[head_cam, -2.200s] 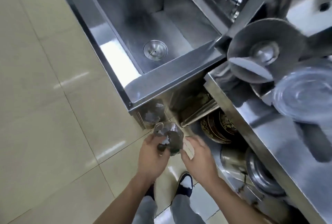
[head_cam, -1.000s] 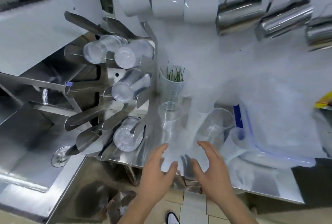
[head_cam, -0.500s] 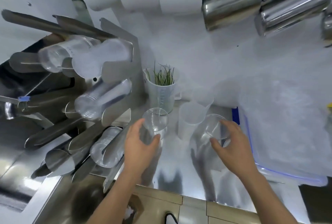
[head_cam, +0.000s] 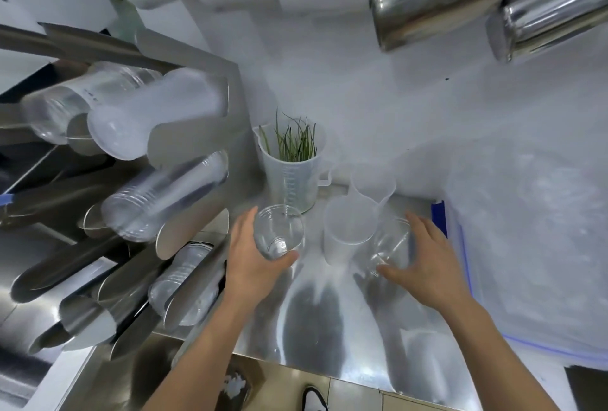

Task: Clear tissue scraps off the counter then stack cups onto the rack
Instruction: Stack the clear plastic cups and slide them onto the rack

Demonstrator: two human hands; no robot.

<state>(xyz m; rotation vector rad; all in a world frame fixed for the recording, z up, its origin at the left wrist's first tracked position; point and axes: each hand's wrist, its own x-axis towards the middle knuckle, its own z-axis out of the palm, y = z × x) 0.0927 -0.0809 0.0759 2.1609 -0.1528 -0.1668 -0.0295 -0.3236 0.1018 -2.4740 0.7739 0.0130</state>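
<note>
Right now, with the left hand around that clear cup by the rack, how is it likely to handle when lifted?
The clear cup looks thin-walled and empty, so it is probably very light. Its see-through ribbed sides suggest soft plastic that could flex if the left hand squeezes hard. Standing tall and narrow on the shiny steel counter, it may tip or slide easily.

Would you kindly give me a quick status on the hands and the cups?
Left hand gripping clear plastic cup. Right hand closing on second clear cup, grip unconfirmed. Frosted cup between them. Steel rack left, partly loaded.
</note>
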